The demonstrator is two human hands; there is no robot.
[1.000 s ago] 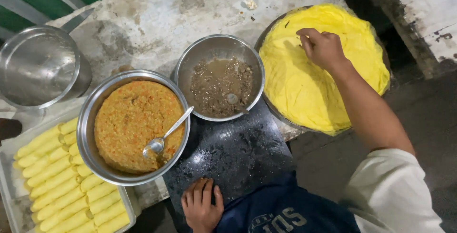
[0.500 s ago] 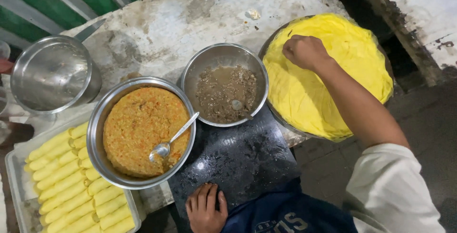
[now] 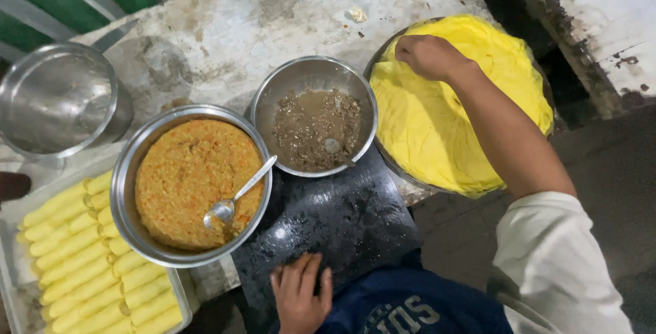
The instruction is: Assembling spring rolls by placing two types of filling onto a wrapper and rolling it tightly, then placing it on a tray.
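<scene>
At the far right of the bench (image 3: 225, 26), the right hand (image 3: 427, 55) is bunched, pinching the stacked yellow sheets (image 3: 437, 122). Near the bottom edge, the left hand (image 3: 301, 293) rests loose and flat on the black board (image 3: 335, 218), gripping nothing.

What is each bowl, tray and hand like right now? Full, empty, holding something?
Right hand: fingers pinching the yellow sheets, stacked in a round pan.
Left hand: flat on the black board, holding nothing.
Orange filling bowl: nearly full, spoon resting in it.
Brown mixture bowl: partly full.
Steel pot: looks empty.
Tray of yellow rolls: filled in rows.
</scene>
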